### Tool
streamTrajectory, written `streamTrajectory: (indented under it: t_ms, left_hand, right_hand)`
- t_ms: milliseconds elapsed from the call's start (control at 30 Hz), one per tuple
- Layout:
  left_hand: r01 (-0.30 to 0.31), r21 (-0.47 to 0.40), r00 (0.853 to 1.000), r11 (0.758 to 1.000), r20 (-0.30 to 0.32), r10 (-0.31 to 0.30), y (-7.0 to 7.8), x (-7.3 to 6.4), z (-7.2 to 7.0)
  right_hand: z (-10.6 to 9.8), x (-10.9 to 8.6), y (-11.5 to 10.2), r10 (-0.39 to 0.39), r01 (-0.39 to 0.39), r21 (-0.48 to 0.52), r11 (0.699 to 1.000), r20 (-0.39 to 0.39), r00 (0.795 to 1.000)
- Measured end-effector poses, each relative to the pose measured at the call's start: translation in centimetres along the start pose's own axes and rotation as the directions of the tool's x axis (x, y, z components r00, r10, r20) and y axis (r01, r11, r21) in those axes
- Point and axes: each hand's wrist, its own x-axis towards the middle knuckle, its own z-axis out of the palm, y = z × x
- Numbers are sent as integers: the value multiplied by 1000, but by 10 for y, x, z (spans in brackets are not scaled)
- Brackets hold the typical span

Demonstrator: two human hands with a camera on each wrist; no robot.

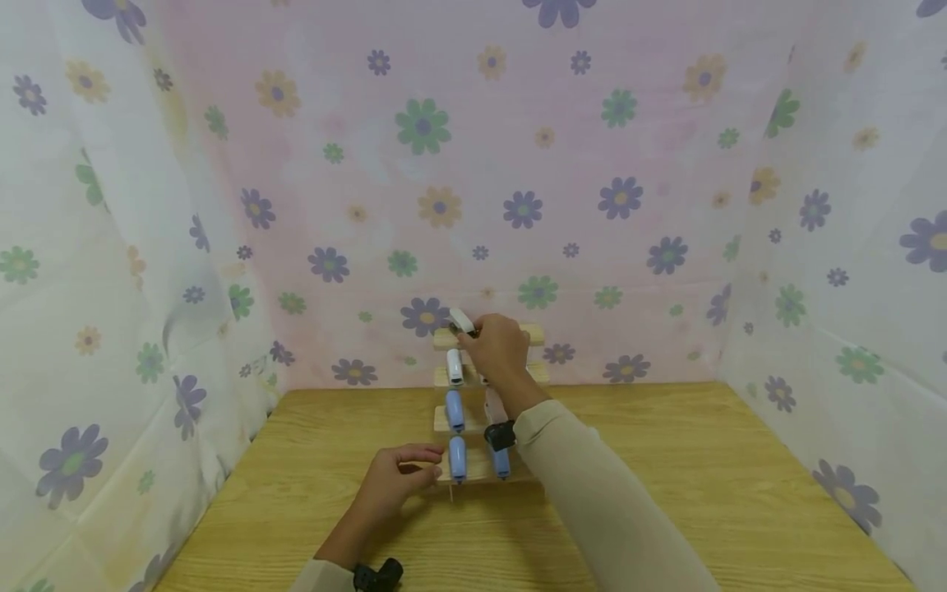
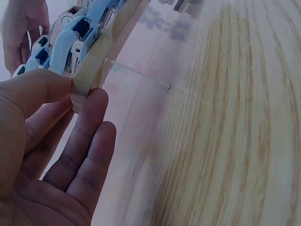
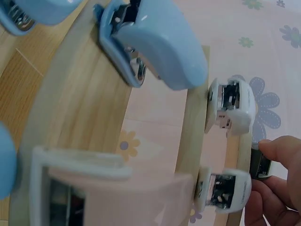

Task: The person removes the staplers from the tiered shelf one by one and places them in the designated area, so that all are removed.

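A tiered wooden rack (image 1: pixel 479 469) with small staplers on its steps stands in front of me. At the top step, my right hand (image 1: pixel 497 349) pinches a white stapler (image 1: pixel 460 319); its dark end (image 3: pixel 260 163) shows between thumb and fingers in the right wrist view. My left hand (image 2: pixel 61 136) holds the end of the lowest board (image 2: pixel 87 80) between thumb and fingers. Blue staplers (image 1: pixel 458 458) sit on the lower steps, with a pink stapler (image 3: pixel 136 202) among them. On the step below the top are white staplers (image 3: pixel 230 106), one partly behind my right hand in the head view.
Under the rack is a wood-grain table (image 1: pixel 318 477). Flower-printed cloth (image 1: pixel 473 164) hangs behind it and on both sides. A clear support panel (image 2: pixel 134 89) stands below the lowest board. My right forearm (image 1: pixel 599 485) crosses over the rack's right side.
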Motion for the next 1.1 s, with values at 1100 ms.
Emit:
streamTrajectory:
  t_ms: [1100]
  left_hand:
    - [-25, -13, 1000, 1000, 16, 25, -5, 1, -1]
  right_hand:
    - [-54, -51, 56, -94, 95, 233, 968, -14, 995]
